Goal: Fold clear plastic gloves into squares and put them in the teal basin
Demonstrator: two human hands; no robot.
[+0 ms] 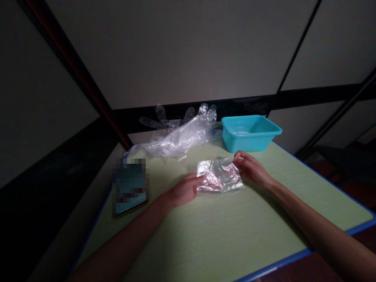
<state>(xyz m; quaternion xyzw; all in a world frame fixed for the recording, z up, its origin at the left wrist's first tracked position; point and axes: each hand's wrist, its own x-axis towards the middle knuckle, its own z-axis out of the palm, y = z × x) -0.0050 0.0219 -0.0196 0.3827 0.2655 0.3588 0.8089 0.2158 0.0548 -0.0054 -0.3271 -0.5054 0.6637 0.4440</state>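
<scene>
A clear, crinkled plastic packet [220,176] with pinkish patches is stretched between my hands above the table. My left hand [184,189] is closed on its left edge, the thumb lying over the front. At its upper right corner, my right hand [252,170] pinches the film between thumb and fingers. Behind the packet lies a heap of thin transparent plastic gloves [182,137], some glove fingers sticking up at the table's back edge.
A turquoise plastic basin [248,140] stands at the back right. On the left is a phone-like device [131,188] with a pixelated screen. The pale green table [205,239] has a blue edge, and light panels [188,55] rise behind it.
</scene>
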